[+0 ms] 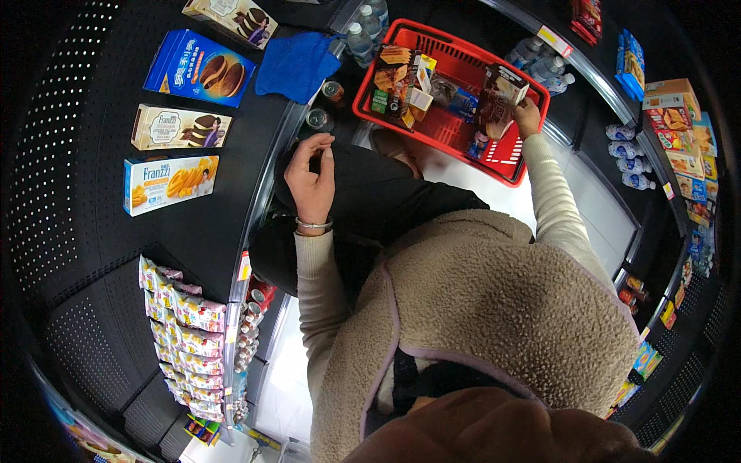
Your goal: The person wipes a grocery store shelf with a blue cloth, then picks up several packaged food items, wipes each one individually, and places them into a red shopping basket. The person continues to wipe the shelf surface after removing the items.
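My right hand (527, 117) grips the lower right edge of a brown snack box (496, 104) with a cream panel, inside a red plastic shopping basket (446, 144) in front of me. At the basket's left end stand a dark biscuit box (391, 78) and small yellow-and-white boxes (420, 99). A blue packet (463, 104) lies near its middle. My left hand (312, 179), with a bracelet at the wrist, hovers beside the left shelf edge above my knee. Its fingers are loosely curled, and I see nothing in it. A blue cloth (298, 66) lies on that shelf.
Biscuit boxes (172, 184) stand on the black left shelf (231, 173), with bagged snacks (197, 335) lower down. Drink cans (318, 118) and water bottles (360, 43) sit below its edge. Bottles (547, 68) and packaged snacks (674, 118) fill parts of the right shelving.
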{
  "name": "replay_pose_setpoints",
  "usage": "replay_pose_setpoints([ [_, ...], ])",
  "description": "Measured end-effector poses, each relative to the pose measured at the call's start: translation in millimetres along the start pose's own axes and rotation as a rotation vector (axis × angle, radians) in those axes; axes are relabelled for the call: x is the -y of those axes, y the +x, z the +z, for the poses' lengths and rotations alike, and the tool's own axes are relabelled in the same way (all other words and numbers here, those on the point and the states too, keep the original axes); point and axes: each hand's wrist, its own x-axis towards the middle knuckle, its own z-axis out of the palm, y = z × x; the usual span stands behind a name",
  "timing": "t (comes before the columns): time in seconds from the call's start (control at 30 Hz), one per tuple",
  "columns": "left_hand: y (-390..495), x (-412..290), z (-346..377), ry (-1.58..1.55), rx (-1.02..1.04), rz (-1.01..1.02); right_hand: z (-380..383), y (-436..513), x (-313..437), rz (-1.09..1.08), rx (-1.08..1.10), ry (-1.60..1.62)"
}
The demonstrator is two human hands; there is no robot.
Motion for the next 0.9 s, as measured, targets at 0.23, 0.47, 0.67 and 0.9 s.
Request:
replay_pose_setpoints([
  [0.23,-3,0,1,0.038,-0.016,0.010,2,-2,-21,-0.037,-0.189,0.055],
  [0.47,-4,-1,-3,0.047,-0.053,0.014,29,-38,149,-0.341,0.178,0.662],
  [0.67,-7,-6,-4,0.110,-0.105,0.139,-24,-188,374,-0.899,0.520,0.903],
  [0.9,-15,-4,-10,0.010,-0.083,0.117,-101,-289,499,-1.728,0.391,1.823],
])
